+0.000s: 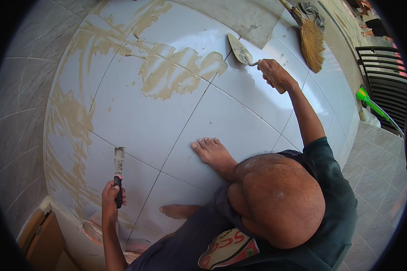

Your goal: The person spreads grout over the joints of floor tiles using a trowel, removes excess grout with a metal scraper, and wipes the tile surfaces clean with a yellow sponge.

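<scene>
My left hand point(112, 195) is closed round the black and red handle of a putty knife point(119, 161). Its flat blade, smeared with paste, points away from me over a white tile. Out to the far right, my right hand point(277, 75) grips the handle of a pointed trowel point(240, 50). The trowel's blade is tilted left, near the end of a patch of beige grout point(169, 72). That grout lies in broad smears across the joints of the white tile floor point(226, 117). More grout point(68, 122) streaks the floor's left side.
My bare foot point(215, 156) rests on the tiles, below my bent knee point(282, 198). A straw broom point(311, 43) lies at the far right, beside grey sandals point(313, 12). Further right are a black slatted rack point(384, 74) and a green-handled tool point(371, 103). A bucket point(93, 230) stands near my left forearm.
</scene>
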### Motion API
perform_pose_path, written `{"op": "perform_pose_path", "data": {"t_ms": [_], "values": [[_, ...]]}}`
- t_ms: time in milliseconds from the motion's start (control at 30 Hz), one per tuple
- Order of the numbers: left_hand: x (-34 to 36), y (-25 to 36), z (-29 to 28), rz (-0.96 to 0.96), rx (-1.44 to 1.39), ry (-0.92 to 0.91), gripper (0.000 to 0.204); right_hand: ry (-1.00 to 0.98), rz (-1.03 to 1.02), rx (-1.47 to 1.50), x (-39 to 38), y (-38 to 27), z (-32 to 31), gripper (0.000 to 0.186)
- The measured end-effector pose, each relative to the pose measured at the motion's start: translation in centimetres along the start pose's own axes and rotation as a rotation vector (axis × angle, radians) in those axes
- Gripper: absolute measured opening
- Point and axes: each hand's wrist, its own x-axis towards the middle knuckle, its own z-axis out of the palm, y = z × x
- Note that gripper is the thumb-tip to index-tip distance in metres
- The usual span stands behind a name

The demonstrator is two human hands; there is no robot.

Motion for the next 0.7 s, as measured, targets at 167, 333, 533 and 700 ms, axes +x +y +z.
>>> {"op": "perform_pose_path", "data": {"t_ms": [167, 333, 533, 700], "values": [[-0.4, -1.0, 0.2, -0.030, -0.038, 0.012, 0.027, -0.259, 0.058, -0.153, -4.2, -1.2, -0.4, 0.048], [-0.2, -2.1, 0.7, -0.080, -0.048, -0.053, 0.025, -0.039, 0.009, -0.109, 1.4, -1.2, -4.6, 0.043], [-1.1, -2.7, 0.6, -0.103, -0.015, -0.010, 0.023, -0.326, 0.030, -0.180, -0.9, -2.0, -1.5, 0.049], [-1.0, -3.5, 1.4, -0.127, -0.073, -0.030, 0.024, -0.196, -0.156, -0.257, 2.5, -1.0, -3.1, 0.044]]}}
